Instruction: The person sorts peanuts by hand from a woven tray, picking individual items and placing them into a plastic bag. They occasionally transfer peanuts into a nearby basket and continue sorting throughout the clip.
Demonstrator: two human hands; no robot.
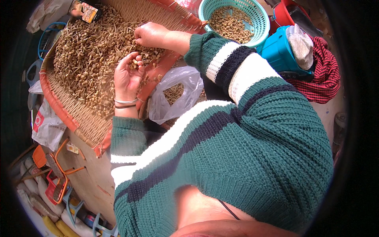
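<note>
A large heap of unshelled peanuts (91,68), mixed with stalk bits, covers a woven straw tray (88,114) edged with red cloth. My left hand (129,74) is palm up over the tray's near side, fingers curled around a few peanuts (135,64). It wears a silver bangle and a dark band. Just beyond it, my right hand (151,34) is at the heap's right edge, back upward and fingers bent down; whatever its fingertips hold is hidden. A turquoise plastic basket (261,17) with many peanuts stands right of the tray.
An open clear plastic bag (158,109) with stalk debris lies near my lap. A blue bin (274,49), a red bucket (281,14) and a red-black checked cloth (321,81) are at right. An orange-framed chair (60,148) and filled sacks (43,189) lie lower left.
</note>
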